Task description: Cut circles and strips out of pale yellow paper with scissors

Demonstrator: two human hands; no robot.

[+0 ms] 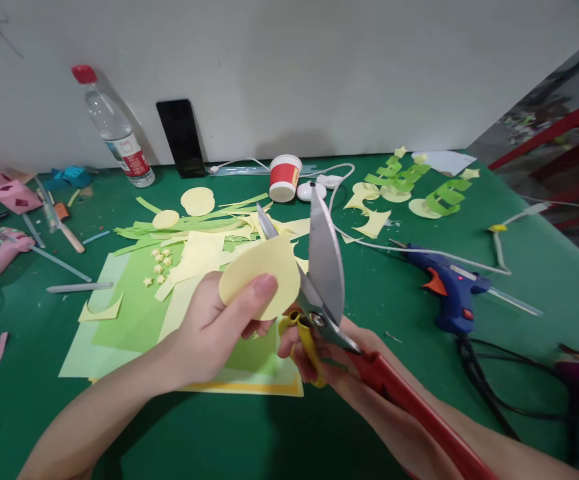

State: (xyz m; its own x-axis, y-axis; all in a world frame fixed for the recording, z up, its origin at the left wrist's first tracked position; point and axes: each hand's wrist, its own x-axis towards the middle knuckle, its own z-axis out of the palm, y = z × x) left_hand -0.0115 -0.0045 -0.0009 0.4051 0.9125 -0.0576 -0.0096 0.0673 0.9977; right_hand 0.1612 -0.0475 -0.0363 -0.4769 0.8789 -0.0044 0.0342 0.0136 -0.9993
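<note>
My left hand (209, 333) pinches a rounded piece of pale yellow paper (249, 263), thumb on top and fingers underneath. In my right hand (339, 373) are large scissors (326, 267) with silver blades, a red handle and a yellow part by the fingers. Their blades stand apart, one rising steeply and the other passing behind the paper's right edge. Whether the lower blade touches the paper I cannot tell. Below both hands lie stacked green and yellow sheets (124, 320), with small paper stars (159, 267) and cut strips on them.
A blue glue gun (449, 290) with its cord lies right. Spiral green paper pieces (449, 197) on round bases stand at back right. A paper cup (285, 178), phone (182, 138) and water bottle (119, 133) line the wall. Pink paper shapes (14, 193) sit left.
</note>
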